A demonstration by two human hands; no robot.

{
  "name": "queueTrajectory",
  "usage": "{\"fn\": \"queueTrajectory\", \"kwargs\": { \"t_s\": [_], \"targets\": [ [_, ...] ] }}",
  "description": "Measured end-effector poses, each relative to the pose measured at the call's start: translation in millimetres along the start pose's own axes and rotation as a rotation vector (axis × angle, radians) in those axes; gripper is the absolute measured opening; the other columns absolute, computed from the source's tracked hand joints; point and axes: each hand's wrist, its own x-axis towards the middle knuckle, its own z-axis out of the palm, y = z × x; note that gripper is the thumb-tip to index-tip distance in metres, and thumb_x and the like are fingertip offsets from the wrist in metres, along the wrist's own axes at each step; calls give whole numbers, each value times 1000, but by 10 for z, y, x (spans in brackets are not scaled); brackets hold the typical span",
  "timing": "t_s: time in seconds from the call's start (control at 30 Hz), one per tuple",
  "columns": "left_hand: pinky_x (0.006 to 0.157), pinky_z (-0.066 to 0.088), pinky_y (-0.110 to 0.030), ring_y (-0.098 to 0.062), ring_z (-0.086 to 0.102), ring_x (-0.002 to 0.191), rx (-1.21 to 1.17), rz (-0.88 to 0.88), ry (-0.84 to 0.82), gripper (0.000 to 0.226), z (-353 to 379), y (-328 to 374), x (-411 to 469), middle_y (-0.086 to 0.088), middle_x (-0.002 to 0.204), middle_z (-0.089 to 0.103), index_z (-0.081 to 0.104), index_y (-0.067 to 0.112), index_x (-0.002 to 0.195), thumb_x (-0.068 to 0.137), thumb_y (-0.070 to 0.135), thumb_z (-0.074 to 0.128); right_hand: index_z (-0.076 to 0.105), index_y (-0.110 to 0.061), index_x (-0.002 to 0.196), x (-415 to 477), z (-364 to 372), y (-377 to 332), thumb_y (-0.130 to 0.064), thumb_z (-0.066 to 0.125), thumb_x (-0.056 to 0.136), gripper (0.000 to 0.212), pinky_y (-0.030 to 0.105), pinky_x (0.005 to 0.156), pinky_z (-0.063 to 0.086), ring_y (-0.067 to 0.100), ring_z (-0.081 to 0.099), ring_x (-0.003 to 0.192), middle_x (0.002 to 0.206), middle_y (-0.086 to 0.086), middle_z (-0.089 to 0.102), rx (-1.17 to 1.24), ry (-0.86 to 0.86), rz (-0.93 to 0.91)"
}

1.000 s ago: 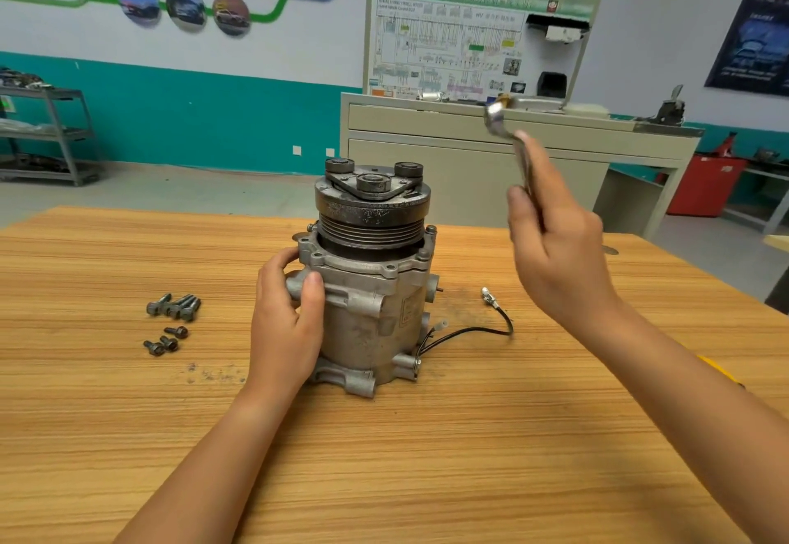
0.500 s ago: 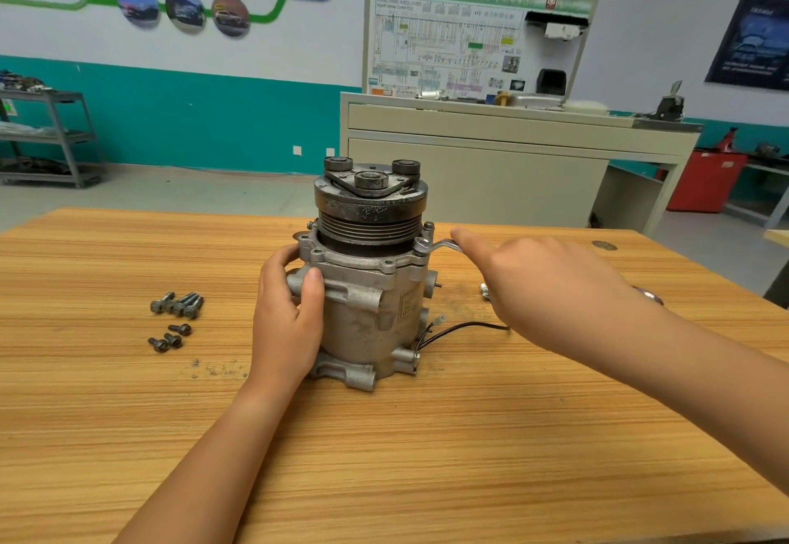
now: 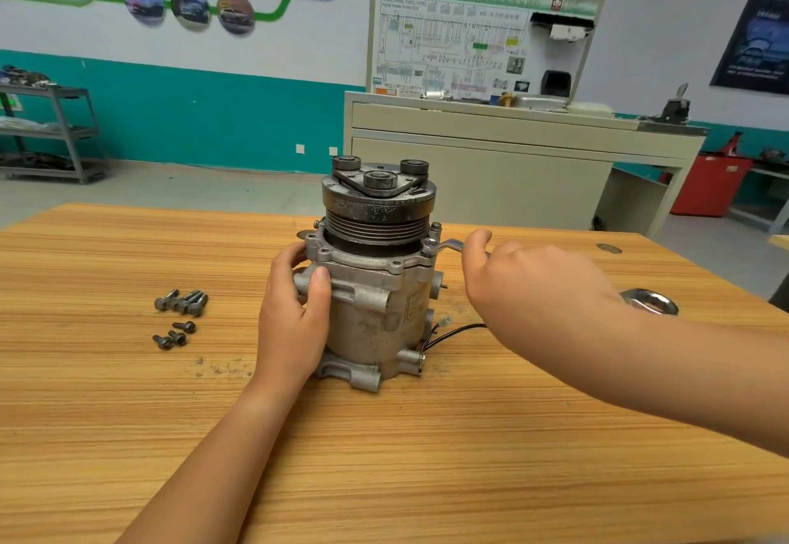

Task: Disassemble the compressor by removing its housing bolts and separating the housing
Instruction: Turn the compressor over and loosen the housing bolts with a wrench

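Head view: compressor [image 3: 375, 287] upright, pulley end uppermost, near the middle of the wooden surface [image 3: 384, 458]; left hand [image 3: 294, 313] grips the left side of its housing, fingers curled round the back, thumb pressed on the front; right hand [image 3: 533, 287] just right of the compressor, fingers closed round the shank of a wrench [image 3: 450, 244]; one wrench end sits on a housing bolt [image 3: 428, 244] at the right corner of the upper flange, the ring end projecting beyond the wrist; loose bolts [image 3: 181, 302] lie on the surface, well to the left; black wire [image 3: 457, 330] trails rightward from the base; wall sign reads "智能网联汽车", its top cropped; diagram board behind marked "HV"; housing label too blurred to read.
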Motion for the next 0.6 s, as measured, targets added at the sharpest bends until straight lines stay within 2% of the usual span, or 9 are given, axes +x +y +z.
{"fn": "queueTrajectory", "kwargs": {
  "t_s": [0.17, 0.27, 0.4, 0.6],
  "targets": [
    [69, 34, 4, 24, 47, 94, -21, 6, 0, 48, 1, -2, -1, 29, 112, 47, 42, 22, 130, 87, 41, 40, 8, 6, 140, 1, -45, -6, 6, 29, 91, 53, 27, 35, 21, 15, 23, 45, 72, 8, 28, -54, 13, -13],
    [68, 34, 4, 24, 48, 93, -31, 12, 6, 43, 1, -4, -3, 30, 110, 48, 42, 25, 127, 87, 40, 40, 7, 3, 142, 21, -48, 28, 4, 32, 91, 57, 28, 36, 21, 15, 23, 47, 66, 3, 26, 0, -9, -11],
    [67, 35, 4, 24, 49, 91, -38, 17, 8, 38, -1, 0, -11, 30, 107, 49, 42, 28, 124, 87, 39, 41, 4, 1, 143, 37, -17, 68, 7, 38, 87, 65, 29, 36, 26, 19, 28, 46, 61, 7, 27, 6, -8, -2],
    [67, 34, 5, 26, 47, 93, -45, 25, 10, 36, 4, 2, -9, 31, 107, 47, 41, 29, 123, 88, 37, 41, 0, -2, 144, 53, -8, 133, 6, 38, 87, 69, 29, 36, 21, 19, 26, 45, 61, 6, 26, -45, 60, -61]
  ]
}}
